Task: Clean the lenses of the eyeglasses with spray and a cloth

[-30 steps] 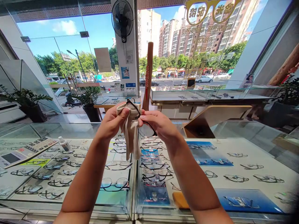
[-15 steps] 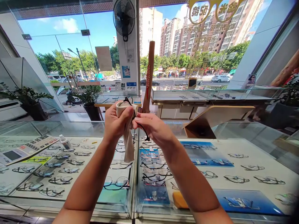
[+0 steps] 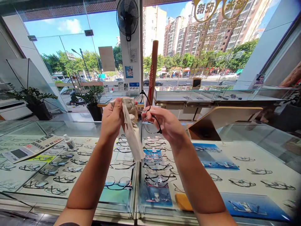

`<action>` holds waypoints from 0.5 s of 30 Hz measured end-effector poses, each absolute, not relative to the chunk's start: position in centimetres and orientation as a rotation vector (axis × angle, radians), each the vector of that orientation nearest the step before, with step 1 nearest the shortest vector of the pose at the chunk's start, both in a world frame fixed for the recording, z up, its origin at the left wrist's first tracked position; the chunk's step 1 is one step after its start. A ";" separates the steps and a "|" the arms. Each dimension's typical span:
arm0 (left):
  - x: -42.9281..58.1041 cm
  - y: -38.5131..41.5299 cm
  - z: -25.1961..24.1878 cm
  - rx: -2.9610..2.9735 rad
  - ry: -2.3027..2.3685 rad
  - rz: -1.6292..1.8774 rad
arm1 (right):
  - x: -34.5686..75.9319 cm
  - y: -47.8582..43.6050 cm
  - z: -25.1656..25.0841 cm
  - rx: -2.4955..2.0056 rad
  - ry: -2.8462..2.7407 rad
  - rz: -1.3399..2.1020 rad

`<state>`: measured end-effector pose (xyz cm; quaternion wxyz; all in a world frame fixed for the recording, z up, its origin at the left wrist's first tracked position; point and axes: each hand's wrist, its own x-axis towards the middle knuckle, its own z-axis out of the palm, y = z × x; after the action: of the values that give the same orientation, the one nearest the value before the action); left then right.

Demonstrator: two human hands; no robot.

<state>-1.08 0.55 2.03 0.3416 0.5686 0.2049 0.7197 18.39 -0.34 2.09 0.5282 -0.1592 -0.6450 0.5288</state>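
My left hand (image 3: 112, 117) pinches a beige cleaning cloth (image 3: 132, 133), with the thumb on top and one end hanging down over the counter. To its right, my right hand (image 3: 166, 121) grips a pair of eyeglasses (image 3: 160, 126) with a dark upper rim, its fingers at the middle of the frame. The eyeglasses are turned on end, one lens up and one down. Their upper lens is close beside the cloth's edge; whether they touch I cannot tell. Both hands are raised above the glass display counter (image 3: 135, 201).
Rows of eyeglasses (image 3: 64, 179) lie inside the counter. On its top at left are a calculator (image 3: 33, 149) and a small white bottle (image 3: 69, 142). A wooden stand (image 3: 223, 121) is at right, and an orange-yellow item (image 3: 183, 201) shows near the front.
The cloth was wrapped around part of the eyeglasses between both hands. Now the eyeglasses are out of it, shifted right and turned upright in my right hand. The cloth hangs more loosely.
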 end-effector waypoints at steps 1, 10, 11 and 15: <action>-1.3 0.7 2.1 1.482 0.545 1.910 | 18.8 -0.3 2.2 -0.389 -1.520 1.252; -2.9 -0.1 2.1 2.381 0.710 1.982 | 20.5 -0.5 2.8 -0.398 -1.633 1.202; -2.9 -0.3 2.1 2.484 0.702 1.935 | 20.6 -0.5 2.9 -0.402 -1.664 1.192; -2.7 -0.3 2.2 2.686 0.727 1.875 | 21.0 -0.4 2.9 -0.422 -1.757 1.190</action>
<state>-2.75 -0.31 2.16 -0.1067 0.7960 0.2153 0.5555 20.96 -0.39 2.87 0.4698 -0.1720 -0.7167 0.4857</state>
